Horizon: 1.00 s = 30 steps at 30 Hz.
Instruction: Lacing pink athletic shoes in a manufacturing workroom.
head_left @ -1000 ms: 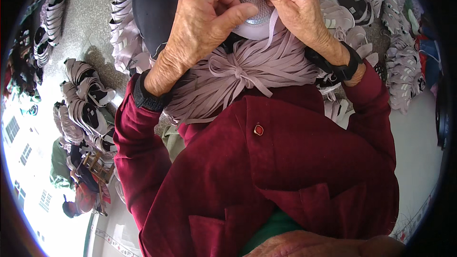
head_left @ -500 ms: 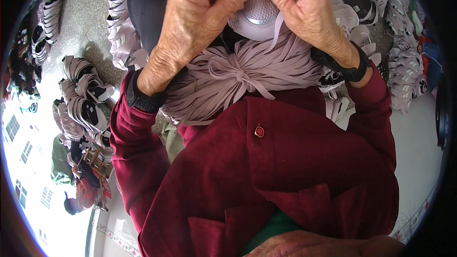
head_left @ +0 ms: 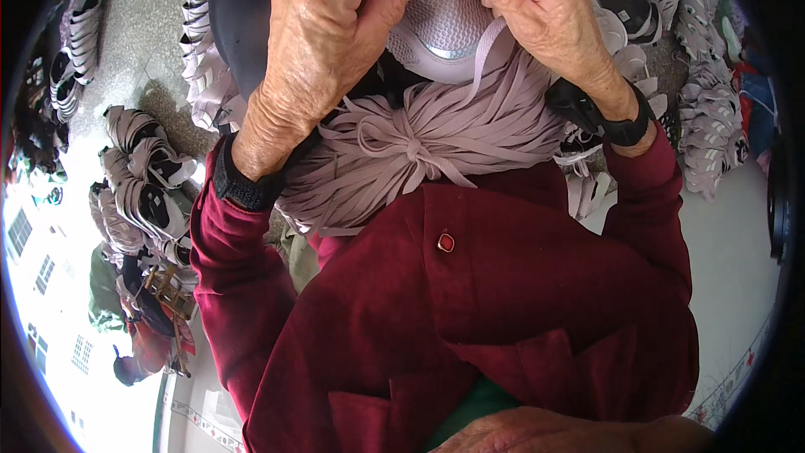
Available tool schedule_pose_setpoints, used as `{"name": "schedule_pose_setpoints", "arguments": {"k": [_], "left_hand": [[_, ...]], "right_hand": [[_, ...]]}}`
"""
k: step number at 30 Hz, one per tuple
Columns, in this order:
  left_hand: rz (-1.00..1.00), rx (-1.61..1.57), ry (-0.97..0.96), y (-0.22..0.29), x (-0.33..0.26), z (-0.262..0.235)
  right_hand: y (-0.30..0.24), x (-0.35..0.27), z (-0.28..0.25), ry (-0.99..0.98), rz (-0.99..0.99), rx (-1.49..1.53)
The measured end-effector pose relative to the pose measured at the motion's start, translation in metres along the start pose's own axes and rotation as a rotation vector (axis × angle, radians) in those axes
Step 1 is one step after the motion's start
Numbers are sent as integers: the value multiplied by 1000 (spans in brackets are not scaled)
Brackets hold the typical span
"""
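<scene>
My left hand (head_left: 327, 50) and my right hand (head_left: 545, 13) meet at the top of the view over a pale lilac shoe upper (head_left: 444, 21). Both pinch a thin lilac lace (head_left: 486, 54) at the upper's top edge; one end of it hangs down from the right fingers. Beneath the hands, on my lap, lies a thick bundle of lilac laces (head_left: 419, 151) tied in the middle. Dark wrist cuffs and the dark red jacket (head_left: 470, 302) fill the lower view.
Piles of lilac shoe uppers (head_left: 142, 184) with dark linings lie on the grey floor to my left, and more of the uppers (head_left: 708, 109) are stacked to my right. A dark trouser leg (head_left: 239, 13) shows at top left.
Both hands have shifted slightly up with the upper, the fingers working the lace closer together. The lace bundle stays on the lap.
</scene>
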<state>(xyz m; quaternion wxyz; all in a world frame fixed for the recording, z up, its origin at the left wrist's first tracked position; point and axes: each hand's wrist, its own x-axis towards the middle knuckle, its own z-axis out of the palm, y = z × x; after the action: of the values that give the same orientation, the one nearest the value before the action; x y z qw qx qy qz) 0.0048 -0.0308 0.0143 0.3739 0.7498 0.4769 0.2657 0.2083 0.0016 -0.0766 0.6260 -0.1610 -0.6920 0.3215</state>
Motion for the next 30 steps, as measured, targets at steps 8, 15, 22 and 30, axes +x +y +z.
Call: {"name": "schedule_pose_setpoints", "arguments": {"k": [8,15,22,30], "left_hand": [[195,214,113,-29,-6,17],[361,232,223,-30,-5,25],[347,238,211,-32,-7,25],[351,206,214,-32,-6,25]], "right_hand": [[-5,3,-6,-66,43,-9],[-19,12,-7,-223,203,-266],[-6,9,-4,-101,-12,-77],[-3,8,-5,-101,-25,-67]]}}
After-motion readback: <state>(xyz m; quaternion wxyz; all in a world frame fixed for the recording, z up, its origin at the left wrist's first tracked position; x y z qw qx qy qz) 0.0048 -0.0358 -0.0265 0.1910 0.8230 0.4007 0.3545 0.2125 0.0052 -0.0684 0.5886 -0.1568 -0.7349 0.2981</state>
